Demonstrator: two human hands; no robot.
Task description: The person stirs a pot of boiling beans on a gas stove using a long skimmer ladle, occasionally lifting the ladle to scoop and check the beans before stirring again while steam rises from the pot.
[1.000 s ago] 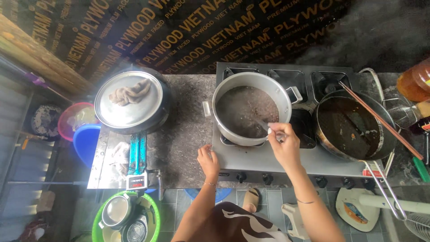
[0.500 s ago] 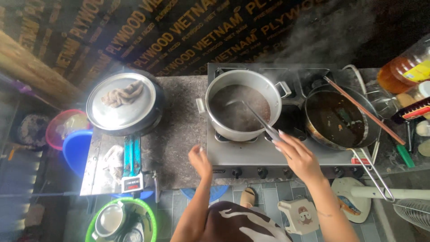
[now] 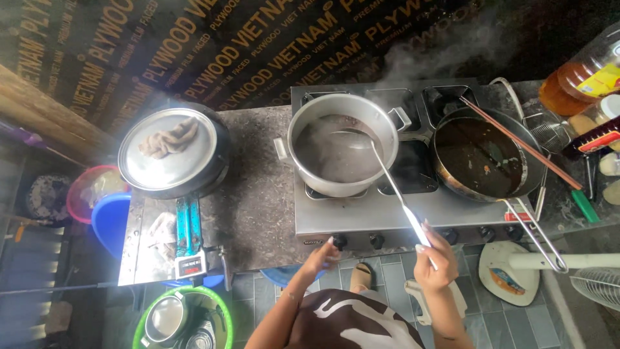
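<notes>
Holding one ladle (image 3: 381,165) in right hand (image 3: 434,262) grip (over one pot (image 3: 342,152)); left hand (image 3: 321,256) empty, fingers loose

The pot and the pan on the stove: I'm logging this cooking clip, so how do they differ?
The pot is pale metal, tall-sided and steaming, with a ladle in it held by the right hand. The pan is dark and shallow, with chopsticks across its rim. Both hold dark liquid and sit on the stove.
</notes>
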